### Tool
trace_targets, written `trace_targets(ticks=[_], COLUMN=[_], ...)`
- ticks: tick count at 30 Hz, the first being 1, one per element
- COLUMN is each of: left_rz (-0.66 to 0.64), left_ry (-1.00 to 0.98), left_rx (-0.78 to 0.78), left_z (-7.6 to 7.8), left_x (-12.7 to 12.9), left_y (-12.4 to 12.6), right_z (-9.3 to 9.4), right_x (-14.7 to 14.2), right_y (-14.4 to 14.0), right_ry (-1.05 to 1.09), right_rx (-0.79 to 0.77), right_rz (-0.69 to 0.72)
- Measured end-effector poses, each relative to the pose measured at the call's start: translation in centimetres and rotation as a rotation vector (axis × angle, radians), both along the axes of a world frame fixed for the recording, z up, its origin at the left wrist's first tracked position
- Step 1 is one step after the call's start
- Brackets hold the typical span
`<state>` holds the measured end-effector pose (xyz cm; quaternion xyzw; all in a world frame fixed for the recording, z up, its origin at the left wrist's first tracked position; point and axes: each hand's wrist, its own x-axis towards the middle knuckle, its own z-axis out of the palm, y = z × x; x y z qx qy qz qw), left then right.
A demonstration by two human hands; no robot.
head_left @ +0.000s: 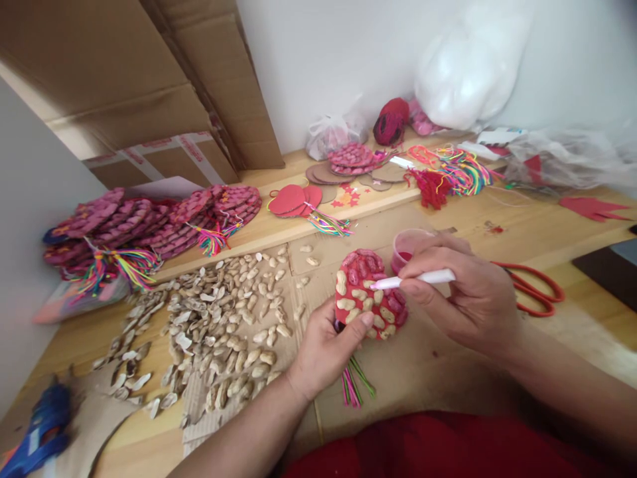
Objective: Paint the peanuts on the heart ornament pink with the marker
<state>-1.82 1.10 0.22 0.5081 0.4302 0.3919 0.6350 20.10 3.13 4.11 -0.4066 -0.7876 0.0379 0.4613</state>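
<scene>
Peanut disc (355, 294) in your grip, red and round, is tilted above the cardboard (435, 382), near the middle of your desk (144, 441).

At your far left lies a blue glue gun (44, 425). Behind it, pink discs (104, 219) are stacked with bright tassels (124, 265). Next come loose peanuts (239, 338) and broken shells, spread over desk and cardboard, with red cutouts (293, 201) behind them.

Your left hand (328, 338) is clamped on the disc's lower left edge, thumb across its face. Peanuts along the top and right of the disc are pink; the others are plain. Pink and green strings (355, 382) show below it.

Just beyond, a clear cup (405, 242) holds something pink. Your right hand (462, 292) pinches a slim white brush (428, 279), its pink tip at the peanuts; you cannot tell whether it touches. Farther right lie red-handled scissors (552, 279).
</scene>
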Motion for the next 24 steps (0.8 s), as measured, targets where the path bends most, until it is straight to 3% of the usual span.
trace_targets(ticks=[4,7,9,11,13,19,24], left_rz=[-0.005,0.012,0.026,0.038,0.044,0.03,0.018], left_ry=[-0.026,-0.048,-0.067,-0.071,-0.052,-0.029,-0.025], left_rx=[-0.047,-0.069,-0.084,-0.093,-0.091,-0.099,-0.093], left_z=[-0.1,-0.5,-0.6,-0.7,-0.8,-1.4,-1.7], left_x=[0.0,0.1,0.1,0.1,0.0,-0.4,-0.5], left_y=[0.0,0.0,-0.1,-0.2,-0.2,-0.5,-0.5], right_z=[0.5,1.4,1.9,1.9,1.6,0.0,-0.2], right_x=[0.0,0.7,1.7,2.9,3.9,4.1,3.4], right_y=[-0.1,0.2,0.6,1.3,2.0,3.0,2.9], right_ry=[0.002,0.171,0.277,0.251,0.185,0.006,-0.086], right_rx=[-0.016,0.027,0.089,0.116,0.085,-0.029,-0.043], right_rz=[0.03,-0.006,-0.172,-0.383,-0.453,-0.448,-0.432])
